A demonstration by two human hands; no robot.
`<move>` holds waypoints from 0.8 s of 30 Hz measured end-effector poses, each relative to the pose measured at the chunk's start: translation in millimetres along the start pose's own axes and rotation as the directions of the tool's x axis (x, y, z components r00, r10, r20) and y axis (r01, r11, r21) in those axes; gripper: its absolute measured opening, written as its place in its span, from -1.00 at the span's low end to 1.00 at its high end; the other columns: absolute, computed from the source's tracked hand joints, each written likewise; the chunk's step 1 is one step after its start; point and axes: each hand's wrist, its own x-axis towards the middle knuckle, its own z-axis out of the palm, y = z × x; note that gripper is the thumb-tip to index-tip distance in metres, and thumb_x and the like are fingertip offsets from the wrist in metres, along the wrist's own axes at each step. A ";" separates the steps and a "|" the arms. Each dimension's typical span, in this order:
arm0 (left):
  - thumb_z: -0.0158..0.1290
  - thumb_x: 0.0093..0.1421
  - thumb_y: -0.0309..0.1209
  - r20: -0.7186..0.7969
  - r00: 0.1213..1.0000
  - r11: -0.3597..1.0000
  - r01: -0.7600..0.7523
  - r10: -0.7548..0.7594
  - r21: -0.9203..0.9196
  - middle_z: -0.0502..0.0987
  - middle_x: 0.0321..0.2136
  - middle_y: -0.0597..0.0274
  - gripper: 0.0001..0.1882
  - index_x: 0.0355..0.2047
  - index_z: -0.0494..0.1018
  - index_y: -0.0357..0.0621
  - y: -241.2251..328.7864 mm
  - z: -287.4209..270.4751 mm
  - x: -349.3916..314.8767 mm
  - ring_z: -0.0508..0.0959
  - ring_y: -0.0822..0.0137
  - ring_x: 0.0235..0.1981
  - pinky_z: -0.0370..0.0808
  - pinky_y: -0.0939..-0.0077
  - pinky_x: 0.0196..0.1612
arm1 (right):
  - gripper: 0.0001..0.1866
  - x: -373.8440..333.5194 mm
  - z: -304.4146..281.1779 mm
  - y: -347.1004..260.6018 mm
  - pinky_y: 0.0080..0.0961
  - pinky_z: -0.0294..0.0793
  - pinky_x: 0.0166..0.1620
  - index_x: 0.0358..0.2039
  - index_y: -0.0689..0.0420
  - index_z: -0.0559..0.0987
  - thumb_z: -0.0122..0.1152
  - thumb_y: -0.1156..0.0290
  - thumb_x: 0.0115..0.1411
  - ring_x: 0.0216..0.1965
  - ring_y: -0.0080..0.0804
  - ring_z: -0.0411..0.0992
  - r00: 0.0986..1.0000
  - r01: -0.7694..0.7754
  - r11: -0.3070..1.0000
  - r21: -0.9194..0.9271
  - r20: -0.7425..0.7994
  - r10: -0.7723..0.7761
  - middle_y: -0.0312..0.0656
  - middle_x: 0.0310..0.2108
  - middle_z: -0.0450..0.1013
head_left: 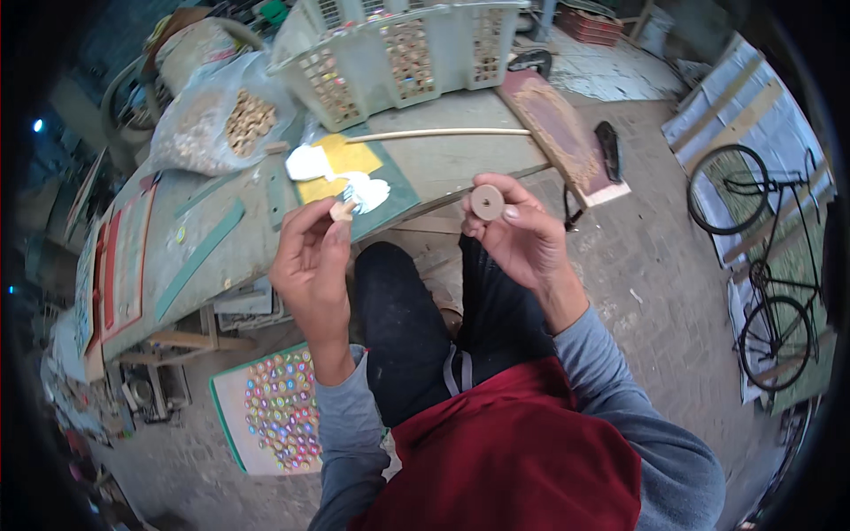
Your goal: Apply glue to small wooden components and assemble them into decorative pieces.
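Between the thumb and fingers of my left hand is a small pale wooden peg, raised over the near edge of the workbench. My right hand pinches a round wooden disc with a small dark hole at its centre. The two pieces are apart, both held above my knees. Just beyond my left hand, thick white paste lies on a yellow sheet, which rests on a dark green board.
A clear plastic bag of small wooden pieces and a cream crate stand on the bench. A thin stick lies before the crate. Right of it is a tray of sawdust. Below left, a board carries many colourful round pieces.
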 end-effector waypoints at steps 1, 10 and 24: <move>0.03 0.26 -0.56 0.011 1.000 0.998 -0.005 0.004 0.069 0.56 -0.22 0.09 -0.71 -0.03 0.46 -0.44 -4.2 -6.6 2.4 0.54 0.42 -0.26 0.47 0.56 -0.14 | -0.52 1.0 -1.2 3.4 -0.43 0.42 0.00 0.12 0.26 0.46 0.16 0.44 0.17 -0.08 -0.32 0.44 1.000 -0.020 1.000 0.015 0.014 0.020 0.02 -0.05 0.47; 0.08 0.24 -0.53 -0.015 0.973 0.955 0.229 -0.230 0.186 0.61 -0.27 0.20 -0.71 -0.04 0.50 -0.38 -24.0 -53.2 19.5 0.55 0.51 -0.27 0.46 0.62 -0.11 | -0.52 -17.0 -25.4 37.4 -0.41 0.46 -0.04 0.13 0.25 0.46 0.16 0.41 0.18 -0.19 -0.31 0.47 0.995 -0.065 0.998 0.015 -0.073 0.066 0.01 -0.09 0.49; 0.05 0.24 -0.56 0.134 0.923 0.867 0.385 -0.361 -0.316 0.58 -0.22 0.02 -0.70 -0.03 0.47 -0.42 -8.8 -1.3 -23.7 0.57 0.29 -0.24 0.49 0.48 -0.16 | -0.61 4.4 38.2 56.7 -0.47 0.51 -0.04 0.10 0.33 0.46 0.16 0.47 0.29 -0.14 -0.35 0.55 0.991 -0.052 0.980 -0.192 -0.129 0.028 -0.04 -0.10 0.53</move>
